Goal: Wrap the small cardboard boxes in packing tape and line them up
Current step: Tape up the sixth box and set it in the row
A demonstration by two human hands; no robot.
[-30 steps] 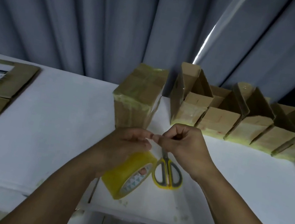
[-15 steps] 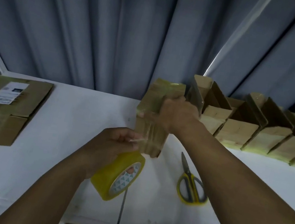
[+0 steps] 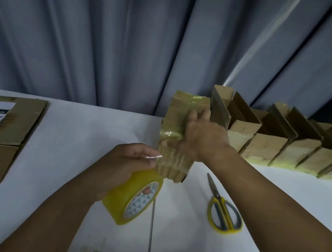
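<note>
- A person's right hand point(image 3: 202, 139) grips the tall taped box point(image 3: 181, 115) standing on the white table point(image 3: 84, 133), thumb across its front and fingers laid up its side.
- The left hand point(image 3: 130, 161) grasps the yellow tape roll point(image 3: 120, 203), one finger through its core, pinching the loose tape end against the box's lower edge.
- Open-topped boxes point(image 3: 267, 148) line up right of it, with scissors point(image 3: 222, 213) lying in front.

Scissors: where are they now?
Head view: the scissors lie flat on the white table, right of centre, right of the tape roll in the left hand, nearer the camera than the box in the right hand.
</note>
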